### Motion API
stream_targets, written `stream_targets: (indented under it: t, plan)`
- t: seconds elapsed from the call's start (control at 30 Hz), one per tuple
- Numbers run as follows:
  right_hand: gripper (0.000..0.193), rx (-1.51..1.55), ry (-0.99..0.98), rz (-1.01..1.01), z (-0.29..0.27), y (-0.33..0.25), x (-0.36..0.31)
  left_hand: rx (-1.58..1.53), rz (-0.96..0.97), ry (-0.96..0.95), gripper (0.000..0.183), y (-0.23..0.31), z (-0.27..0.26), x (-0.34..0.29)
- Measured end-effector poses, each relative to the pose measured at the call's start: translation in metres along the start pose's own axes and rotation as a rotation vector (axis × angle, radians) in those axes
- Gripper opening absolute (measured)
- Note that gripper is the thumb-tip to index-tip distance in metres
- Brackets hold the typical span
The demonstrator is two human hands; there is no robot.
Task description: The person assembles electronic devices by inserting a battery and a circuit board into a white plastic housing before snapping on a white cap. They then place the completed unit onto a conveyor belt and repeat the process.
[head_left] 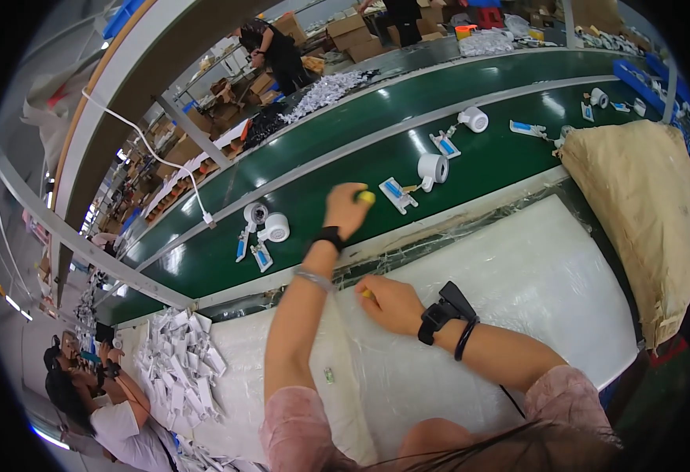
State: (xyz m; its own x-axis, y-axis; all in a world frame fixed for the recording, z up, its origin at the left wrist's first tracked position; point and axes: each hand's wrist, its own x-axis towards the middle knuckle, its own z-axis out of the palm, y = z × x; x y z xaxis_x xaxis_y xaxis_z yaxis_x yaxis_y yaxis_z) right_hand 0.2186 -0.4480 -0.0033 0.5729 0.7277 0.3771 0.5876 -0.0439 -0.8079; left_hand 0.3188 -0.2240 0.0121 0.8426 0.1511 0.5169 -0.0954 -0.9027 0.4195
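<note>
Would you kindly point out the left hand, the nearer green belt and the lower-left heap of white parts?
Left hand (pixel 345 211), head view: back of the hand.
Nearer green belt (pixel 496 162), head view: bare surface.
Heap of white parts (pixel 178 363), head view: its middle.

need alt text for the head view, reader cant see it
A person's bare left hand hangs over a green conveyor belt bearing round white parts and blue-and-white pieces. The right hand is curled above a plastic-covered work surface. At left are heaped white pieces and a co-worker.
</note>
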Motion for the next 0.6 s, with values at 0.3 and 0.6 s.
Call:
stream_targets:
  t: [0.3, 0.6]
  plan:
    - [0.017, -0.067, -0.059, -0.024, 0.0, 0.004, -0.004, 0.297, 0.211, -0.205, 0.026, 0.068, 0.052, 0.016]
    - [0.017, 0.308, 0.067, 0.089, -0.019, -0.019, -0.002, -0.383, -0.184, -0.216, 0.014, 0.052, -0.015, -0.008]
